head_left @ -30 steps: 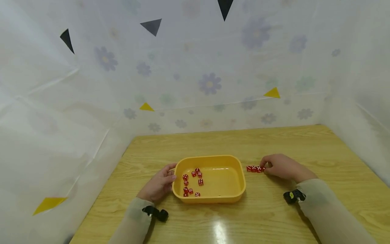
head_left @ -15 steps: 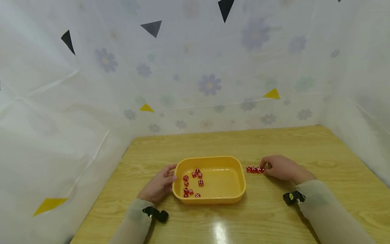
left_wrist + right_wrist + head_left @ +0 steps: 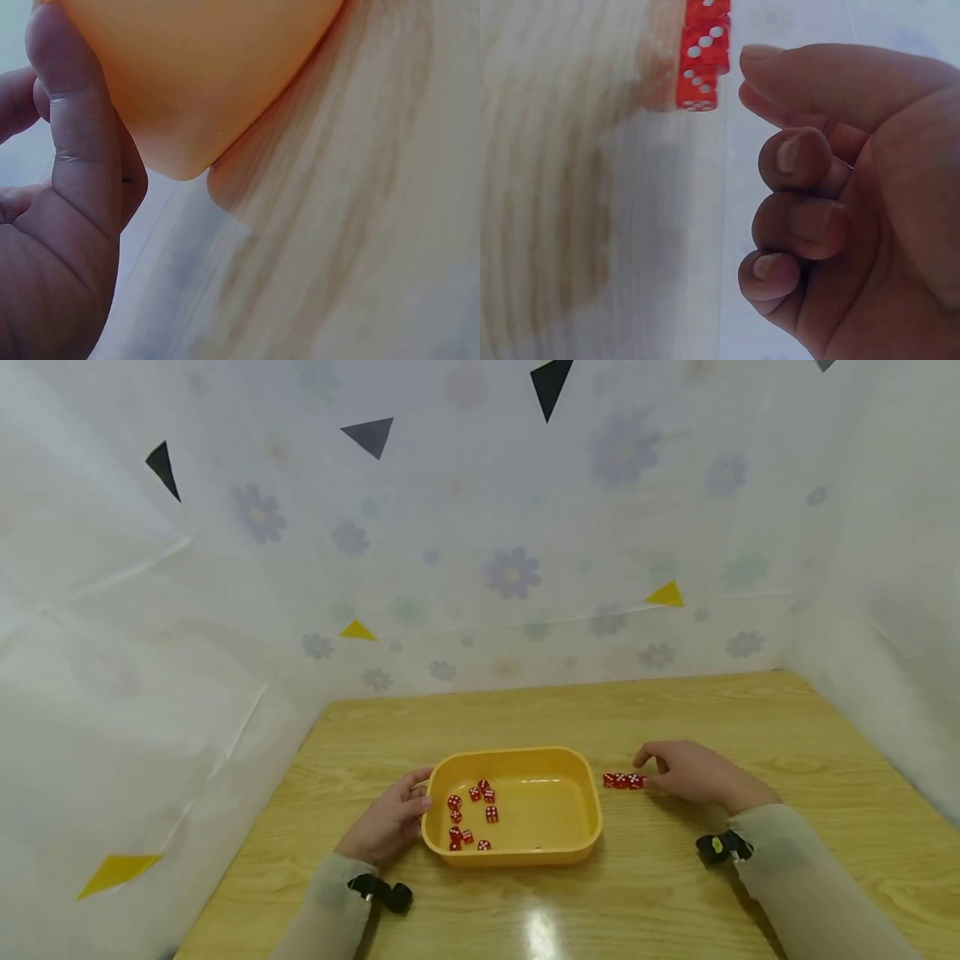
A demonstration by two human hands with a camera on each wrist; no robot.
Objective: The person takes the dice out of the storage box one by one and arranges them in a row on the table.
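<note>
A yellow tray point(image 3: 585, 806) sits on the wooden table and holds several red dice point(image 3: 472, 814) in its left half. My left hand point(image 3: 416, 800) holds the tray's left wall; in the left wrist view the thumb point(image 3: 71, 112) presses against the tray's outer corner point(image 3: 195, 82). A short row of red dice point(image 3: 624, 781) lies on the table just right of the tray. My right hand point(image 3: 654, 770) rests beside the row's right end. In the right wrist view its fingers point(image 3: 791, 161) are curled, holding nothing, a small gap from the dice point(image 3: 699, 71).
The wooden table point(image 3: 570, 718) is walled by white flowered sheeting point(image 3: 510, 568) at the back and both sides. Black wrist straps point(image 3: 720, 846) sit on both sleeves. Bare tabletop stretches behind the tray and to the far right.
The head view has shifted slightly. Both hands, the tray and the dice row keep their places.
</note>
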